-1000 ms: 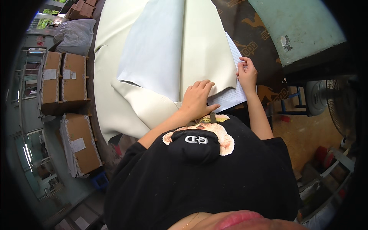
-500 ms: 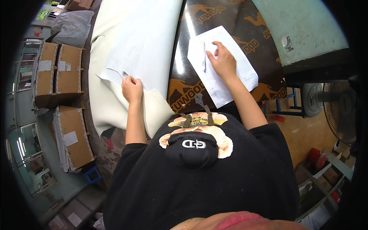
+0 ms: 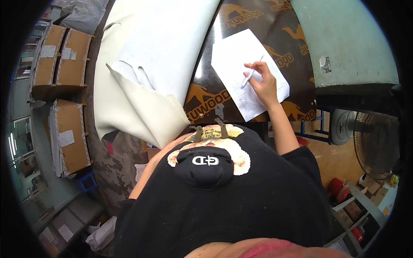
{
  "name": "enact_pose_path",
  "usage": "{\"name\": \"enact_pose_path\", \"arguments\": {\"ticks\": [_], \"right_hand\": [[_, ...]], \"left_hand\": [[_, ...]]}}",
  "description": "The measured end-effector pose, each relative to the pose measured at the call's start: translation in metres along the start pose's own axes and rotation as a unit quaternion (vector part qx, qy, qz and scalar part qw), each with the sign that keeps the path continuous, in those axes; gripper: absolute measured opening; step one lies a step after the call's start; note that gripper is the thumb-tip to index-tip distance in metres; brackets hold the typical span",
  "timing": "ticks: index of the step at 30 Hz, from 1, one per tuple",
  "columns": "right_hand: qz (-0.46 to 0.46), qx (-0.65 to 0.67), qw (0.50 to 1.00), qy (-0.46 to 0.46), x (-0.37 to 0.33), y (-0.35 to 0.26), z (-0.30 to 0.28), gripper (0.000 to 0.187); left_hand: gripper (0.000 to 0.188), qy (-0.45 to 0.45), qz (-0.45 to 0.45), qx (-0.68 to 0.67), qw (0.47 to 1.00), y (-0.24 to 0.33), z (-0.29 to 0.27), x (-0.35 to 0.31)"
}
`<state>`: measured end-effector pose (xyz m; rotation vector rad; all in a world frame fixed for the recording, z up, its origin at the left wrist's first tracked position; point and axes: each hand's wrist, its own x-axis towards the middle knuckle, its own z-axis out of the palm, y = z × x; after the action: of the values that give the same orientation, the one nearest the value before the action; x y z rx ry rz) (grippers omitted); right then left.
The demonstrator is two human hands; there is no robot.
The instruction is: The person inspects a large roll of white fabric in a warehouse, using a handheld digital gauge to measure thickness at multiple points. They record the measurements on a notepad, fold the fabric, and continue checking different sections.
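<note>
My right hand [image 3: 264,84] is closed round a slim pale pen [image 3: 246,81]. It is over a white sheet of ruled paper [image 3: 232,56] that lies on the dark board. My left forearm [image 3: 148,172] runs up beside my black shirt to the near corner of a large cream sheet material [image 3: 142,105]. The left fingers are hidden there, behind the material and the shirt. This material lies in wide layers with a paler, bluish-white face [image 3: 167,38], and its near edge is folded over and creased.
Beneath the paper is a dark brown board [image 3: 202,84] with orange printing. Cardboard boxes [image 3: 71,129] stand at the left by a blue stool [image 3: 87,182]. A grey fan [image 3: 374,142] and a pale green wall panel [image 3: 344,38] are at the right.
My right hand has picked the pen up off the paper and moved a little nearer. My left hand has let go of the folded material and dropped back toward my body.
</note>
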<state>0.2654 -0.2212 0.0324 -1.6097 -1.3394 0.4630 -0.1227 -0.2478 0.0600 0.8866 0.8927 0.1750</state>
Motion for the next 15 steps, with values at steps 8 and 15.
{"name": "enact_pose_path", "arguments": {"ticks": [8,15], "right_hand": [[-0.052,-0.218,0.965,-0.14,-0.058,0.017,-0.032,0.08],[0.176,-0.011,0.983,0.05,-0.036,0.026,-0.037,0.036]], "left_hand": [[0.039,0.128,0.023,-0.016,0.991,-0.033,-0.001,-0.017],[0.037,0.164,0.026,0.01,0.986,-0.051,-0.012,-0.02]]}}
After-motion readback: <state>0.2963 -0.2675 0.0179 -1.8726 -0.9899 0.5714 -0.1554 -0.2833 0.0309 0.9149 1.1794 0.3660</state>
